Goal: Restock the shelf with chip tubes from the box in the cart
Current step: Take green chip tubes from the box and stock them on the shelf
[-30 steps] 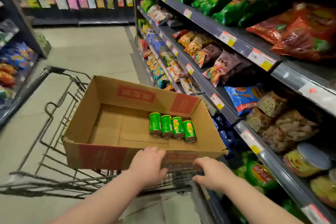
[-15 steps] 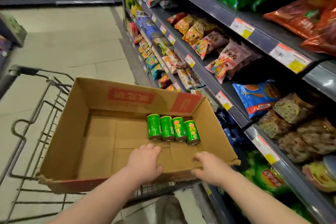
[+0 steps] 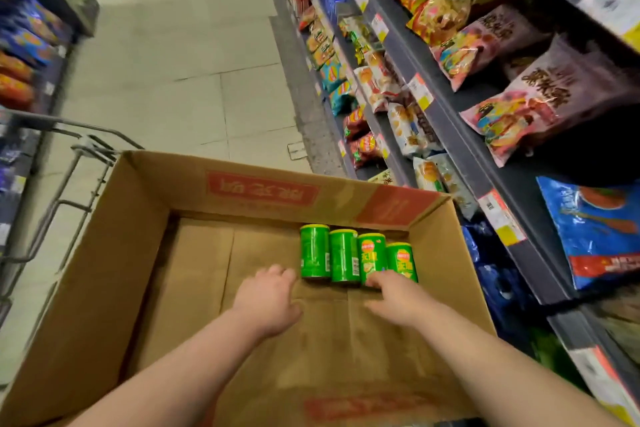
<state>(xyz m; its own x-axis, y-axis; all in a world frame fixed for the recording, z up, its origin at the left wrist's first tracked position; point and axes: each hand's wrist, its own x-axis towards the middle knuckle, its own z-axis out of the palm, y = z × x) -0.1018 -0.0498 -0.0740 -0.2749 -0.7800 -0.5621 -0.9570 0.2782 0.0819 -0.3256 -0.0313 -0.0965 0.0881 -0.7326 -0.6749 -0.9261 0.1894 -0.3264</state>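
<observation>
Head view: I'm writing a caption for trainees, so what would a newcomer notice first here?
Four bright green chip tubes lie side by side at the far right of a cardboard box in the cart. The left hand and right hand stretch into the box just before them; packed snack shelves run along the right.

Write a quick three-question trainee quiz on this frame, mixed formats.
1. How many chip tubes lie in the box?
2. True or false: the left hand already grips a tube.
3. Where in the box do the tubes lie? A) near-left corner B) by the far wall, toward the right C) stacked upright in the centre

Key: 1) four 2) false 3) B
</observation>
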